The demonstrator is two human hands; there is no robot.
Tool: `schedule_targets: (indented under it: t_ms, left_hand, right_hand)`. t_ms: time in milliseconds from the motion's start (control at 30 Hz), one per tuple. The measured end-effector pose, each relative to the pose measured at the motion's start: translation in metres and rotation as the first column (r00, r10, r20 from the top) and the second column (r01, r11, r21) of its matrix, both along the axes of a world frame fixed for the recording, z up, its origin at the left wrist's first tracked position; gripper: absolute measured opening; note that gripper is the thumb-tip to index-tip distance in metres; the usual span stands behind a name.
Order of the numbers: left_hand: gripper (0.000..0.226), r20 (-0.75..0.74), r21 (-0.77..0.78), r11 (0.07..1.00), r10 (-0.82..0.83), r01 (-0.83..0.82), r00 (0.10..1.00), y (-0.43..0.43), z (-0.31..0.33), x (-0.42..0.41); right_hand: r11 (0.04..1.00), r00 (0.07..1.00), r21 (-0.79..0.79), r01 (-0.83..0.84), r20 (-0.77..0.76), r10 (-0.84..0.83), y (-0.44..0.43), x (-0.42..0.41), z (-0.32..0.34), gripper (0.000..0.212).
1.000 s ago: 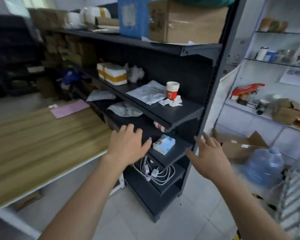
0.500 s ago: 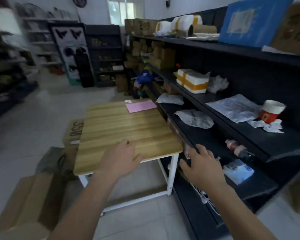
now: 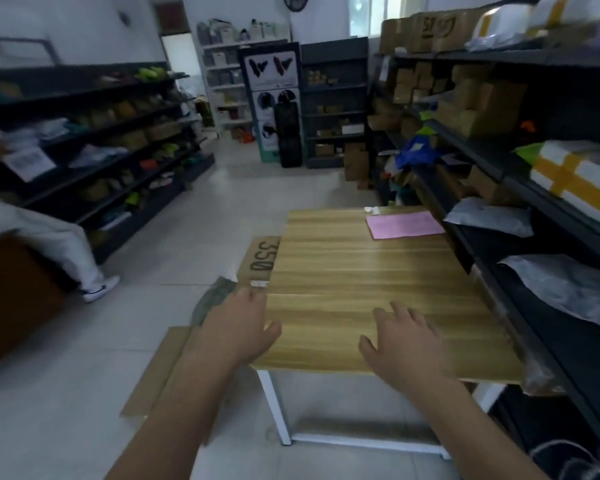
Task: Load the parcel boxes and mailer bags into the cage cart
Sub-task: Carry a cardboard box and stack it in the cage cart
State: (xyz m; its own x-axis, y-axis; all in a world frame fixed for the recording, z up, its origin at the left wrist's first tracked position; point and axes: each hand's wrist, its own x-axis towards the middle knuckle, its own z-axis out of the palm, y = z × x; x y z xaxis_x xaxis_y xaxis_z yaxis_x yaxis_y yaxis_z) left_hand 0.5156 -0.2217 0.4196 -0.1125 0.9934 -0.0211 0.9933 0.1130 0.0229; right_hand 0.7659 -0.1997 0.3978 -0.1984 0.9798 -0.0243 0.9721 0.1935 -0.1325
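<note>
My left hand (image 3: 238, 325) and my right hand (image 3: 407, 344) are both stretched out in front of me with relaxed fingers and hold nothing, over the near edge of a wooden table (image 3: 354, 271). A pink mailer (image 3: 404, 225) lies at the table's far right corner. On the dark shelves to the right lie grey mailer bags (image 3: 490, 216) (image 3: 568, 289) and a white parcel with yellow tape (image 3: 579, 174). Brown parcel boxes (image 3: 478, 102) fill the shelves further back. No cage cart is in view.
Flat cardboard boxes (image 3: 257, 259) (image 3: 160, 368) lie on the tiled floor left of the table. Dark shelving (image 3: 94, 140) lines the left wall. A person in white (image 3: 45, 237) stands at the far left beside a brown box (image 3: 11, 299). The aisle runs straight ahead.
My view has swung left, from the end of the right-hand shelves to the table and the aisle. Both hands stayed out in front, holding nothing.
</note>
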Motion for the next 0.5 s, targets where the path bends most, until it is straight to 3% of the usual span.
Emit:
schedule_targets:
  t_ms: [267,500]
  left_hand:
    - [0.057,0.006,-0.006,0.957,0.291,-0.291,0.957,-0.015,0.009,-0.110]
    - [0.057,-0.016,-0.025,0.932,0.361,-0.361,0.932,-0.014,0.001,-0.187]
  right_hand:
    - [0.984,0.984,0.001,-0.176,0.012,0.176,0.051,-0.102,-0.001,0.052]
    - [0.957,0.957,-0.001,-0.289,0.029,0.289,0.074,-0.190,-0.009,0.049]
